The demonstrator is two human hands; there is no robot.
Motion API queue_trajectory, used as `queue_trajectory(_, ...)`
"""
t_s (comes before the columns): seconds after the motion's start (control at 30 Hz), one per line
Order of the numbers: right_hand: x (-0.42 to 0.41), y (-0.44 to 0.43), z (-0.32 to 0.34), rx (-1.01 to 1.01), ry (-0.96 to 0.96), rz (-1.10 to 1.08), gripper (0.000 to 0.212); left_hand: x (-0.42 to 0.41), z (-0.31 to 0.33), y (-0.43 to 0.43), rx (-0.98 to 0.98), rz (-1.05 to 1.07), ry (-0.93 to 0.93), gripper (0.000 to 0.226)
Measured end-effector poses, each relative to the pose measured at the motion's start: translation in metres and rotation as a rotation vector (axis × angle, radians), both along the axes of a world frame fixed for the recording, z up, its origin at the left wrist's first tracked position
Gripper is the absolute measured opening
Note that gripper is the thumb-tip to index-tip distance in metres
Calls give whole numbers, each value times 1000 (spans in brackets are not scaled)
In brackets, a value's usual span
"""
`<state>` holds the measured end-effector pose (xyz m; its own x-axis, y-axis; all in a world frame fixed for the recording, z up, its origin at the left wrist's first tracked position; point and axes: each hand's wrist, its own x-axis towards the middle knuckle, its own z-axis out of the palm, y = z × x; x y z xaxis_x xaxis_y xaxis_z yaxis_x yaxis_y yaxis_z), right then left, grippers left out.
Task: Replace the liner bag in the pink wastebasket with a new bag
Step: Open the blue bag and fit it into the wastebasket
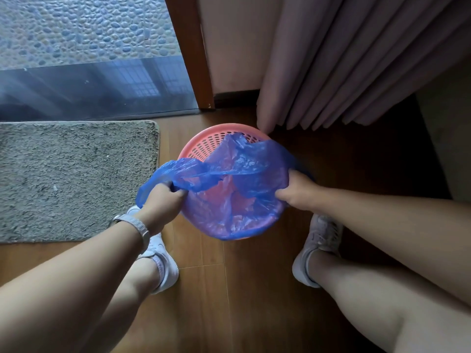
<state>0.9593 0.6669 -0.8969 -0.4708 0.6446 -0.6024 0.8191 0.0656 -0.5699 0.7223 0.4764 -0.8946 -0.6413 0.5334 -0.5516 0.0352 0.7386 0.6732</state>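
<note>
A pink perforated wastebasket (204,141) stands on the wooden floor between my feet. A thin blue plastic bag (244,174) is spread over its mouth, covering the near and right rim, while the far left rim shows bare. My left hand (163,200) grips the bag's edge at the basket's left side, with loose plastic bunched over its knuckles. At the right rim my right hand (295,192) holds the bag's edge, its fingers curled into the plastic.
A grey shaggy mat (71,179) lies on the floor at the left. Pink curtains (356,59) hang just behind the basket, touching its far rim. A glass door with a wooden frame (191,47) stands at the back. My white shoes flank the basket.
</note>
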Motion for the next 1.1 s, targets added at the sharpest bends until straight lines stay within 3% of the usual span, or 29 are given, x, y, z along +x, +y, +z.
queue_trajectory(0.1, 1, 1, 5, 26, -40, 40, 16, -5, 3, -1, 12, 30, -123, 25)
queue_trajectory(0.27, 14, 6, 10, 69, -211, 234, 26, -5, 12, 5, -78, -5, -410, 17)
queue_trajectory(0.33, 18, 5, 11, 48, -279, 352, 18, -4, 11, 3, -79, -118, -304, 15)
queue_trajectory(0.43, 20, 3, 14, 111, -347, 518, 19, 6, 9, 1, -134, -342, 44, 18)
queue_trajectory(0.5, 21, 5, 15, 137, -344, 559, 19, 12, 4, -1, -139, -361, 143, 24)
queue_trajectory(0.7, 25, 14, 20, 125, -220, 583, 30, 8, 4, 0, -107, -250, 173, 39)
queue_trajectory(0.8, 30, 20, 28, 363, -191, 715, 32, 7, 8, 4, -122, -177, 271, 28)
queue_trajectory(0.9, 34, 20, 32, 695, 48, 863, 23, 10, 9, 5, -100, -124, 268, 17)
queue_trajectory(0.97, 31, 13, 32, 759, 185, 958, 19, 13, 7, 4, -82, -156, 260, 15)
queue_trajectory(1.1, 16, -14, 16, 760, 249, 1251, 12, 18, 3, 3, 24, -206, 158, 5)
